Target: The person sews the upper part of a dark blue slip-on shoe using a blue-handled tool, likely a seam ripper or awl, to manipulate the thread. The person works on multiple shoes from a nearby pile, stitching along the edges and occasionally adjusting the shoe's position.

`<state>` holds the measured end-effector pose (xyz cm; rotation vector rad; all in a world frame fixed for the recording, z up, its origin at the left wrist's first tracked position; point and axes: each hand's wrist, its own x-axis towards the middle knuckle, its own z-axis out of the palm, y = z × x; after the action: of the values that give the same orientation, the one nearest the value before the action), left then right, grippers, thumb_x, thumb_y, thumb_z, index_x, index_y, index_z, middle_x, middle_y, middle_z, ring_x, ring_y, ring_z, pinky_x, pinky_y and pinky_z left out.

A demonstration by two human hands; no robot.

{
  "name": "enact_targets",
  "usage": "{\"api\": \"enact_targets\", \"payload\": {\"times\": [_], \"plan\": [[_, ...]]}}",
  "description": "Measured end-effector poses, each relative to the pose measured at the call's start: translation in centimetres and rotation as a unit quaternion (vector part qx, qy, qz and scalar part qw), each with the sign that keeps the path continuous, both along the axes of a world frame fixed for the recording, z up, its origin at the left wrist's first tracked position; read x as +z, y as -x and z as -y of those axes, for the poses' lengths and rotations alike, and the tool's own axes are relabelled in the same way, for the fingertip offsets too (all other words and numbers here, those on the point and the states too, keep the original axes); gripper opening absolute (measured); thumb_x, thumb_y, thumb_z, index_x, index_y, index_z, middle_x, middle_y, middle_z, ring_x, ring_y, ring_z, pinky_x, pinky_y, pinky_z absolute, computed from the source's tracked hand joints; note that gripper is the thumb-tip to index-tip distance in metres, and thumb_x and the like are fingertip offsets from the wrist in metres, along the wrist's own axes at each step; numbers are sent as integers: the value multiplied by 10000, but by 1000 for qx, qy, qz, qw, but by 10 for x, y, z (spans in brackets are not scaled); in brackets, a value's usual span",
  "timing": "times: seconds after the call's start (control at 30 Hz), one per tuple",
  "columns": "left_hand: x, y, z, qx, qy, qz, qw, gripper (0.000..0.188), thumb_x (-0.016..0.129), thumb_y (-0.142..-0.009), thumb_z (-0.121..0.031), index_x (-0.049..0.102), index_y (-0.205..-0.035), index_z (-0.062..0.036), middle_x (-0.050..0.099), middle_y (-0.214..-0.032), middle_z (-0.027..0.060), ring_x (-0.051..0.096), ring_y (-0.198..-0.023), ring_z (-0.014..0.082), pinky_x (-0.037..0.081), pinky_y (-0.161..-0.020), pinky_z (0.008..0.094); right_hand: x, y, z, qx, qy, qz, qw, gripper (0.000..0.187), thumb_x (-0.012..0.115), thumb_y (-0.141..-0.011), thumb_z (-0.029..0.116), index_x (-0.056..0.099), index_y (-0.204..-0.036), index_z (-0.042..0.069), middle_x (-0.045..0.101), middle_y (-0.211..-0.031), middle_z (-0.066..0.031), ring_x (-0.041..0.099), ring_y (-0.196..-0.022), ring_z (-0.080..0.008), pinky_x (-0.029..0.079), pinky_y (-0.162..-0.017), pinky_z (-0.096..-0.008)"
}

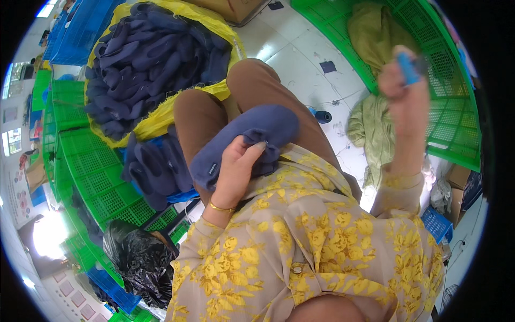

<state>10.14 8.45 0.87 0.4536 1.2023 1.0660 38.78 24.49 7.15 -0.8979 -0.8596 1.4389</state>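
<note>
Gripping a navy slipper (pixel 273 118) in the left hand (pixel 236 161), with thumb pressed on its bunched opening, probably to hold the folds together. Resting it across the brown-trousered thighs (pixel 263 83), apparently for a steady support. Holding the right hand (pixel 394 80) raised, far right and well apart, closed around a blue tool (pixel 409 70), too blurred to identify. Storing similar slippers (pixel 145 64) far left in an open yellow sack (pixel 151 127), likely for easy reach.

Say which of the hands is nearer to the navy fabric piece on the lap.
Left. The left hand grips the navy fabric piece by its bunched part; the right hand is well off to its right, blurred, with a small blue object.
</note>
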Motion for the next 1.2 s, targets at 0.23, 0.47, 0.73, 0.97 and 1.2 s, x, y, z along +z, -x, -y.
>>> {"api": "enact_targets", "payload": {"times": [0.23, 0.47, 0.73, 0.97, 1.2], "plan": [[-4, 6, 1, -16, -25, 80, 996, 173, 578, -959, -64, 615, -1116, 0, 674, -1055, 40, 621, -937, 107, 484, -887, 253, -45, 85, 75, 303, -190, 390, 849, 327, 604, -771, -49, 660, -1061, 93, 700, -949, -99, 679, -845, -235, 519, -750, -319], [-8, 4, 1, -9, -24, 70, 997, 182, 579, -957, -57, 610, -1127, -1, 674, -1106, 60, 624, -995, 126, 473, -933, 285, -47, 87, 76, 335, -277, 450, 780, 402, 584, -715, -61, 672, -1092, 48, 703, -971, -149, 672, -892, -318, 535, -770, -400], [-8, 3, 1, -8, -27, 63, 998, 191, 575, -956, -54, 606, -1134, 9, 670, -1128, 75, 623, -1023, 144, 468, -955, 293, -42, 87, 75, 345, -304, 480, 747, 358, 607, -736, -5, 682, -1083, 44, 700, -874, -126, 674, -799, -308, 529, -711, -406], [-7, 2, 1, -10, -23, 53, 998, 197, 573, -956, -51, 602, -1140, 9, 669, -1132, 81, 624, -1026, 148, 472, -954, 295, -34, 95, 77, 348, -326, 535, 697, 306, 611, -757, 31, 682, -1055, 28, 680, -790, -114, 670, -753, -290, 523, -673, -405], [-9, 5, 2, -9, -34, 80, 996, 195, 577, -957, -54, 606, -1142, 1, 673, -1124, 68, 623, -1026, 140, 473, -946, 289, -43, 89, 75, 340, -287, 459, 769, 339, 575, -758, 0, 697, -1070, 50, 698, -869, -146, 669, -792, -323, 525, -695, -416]]}}
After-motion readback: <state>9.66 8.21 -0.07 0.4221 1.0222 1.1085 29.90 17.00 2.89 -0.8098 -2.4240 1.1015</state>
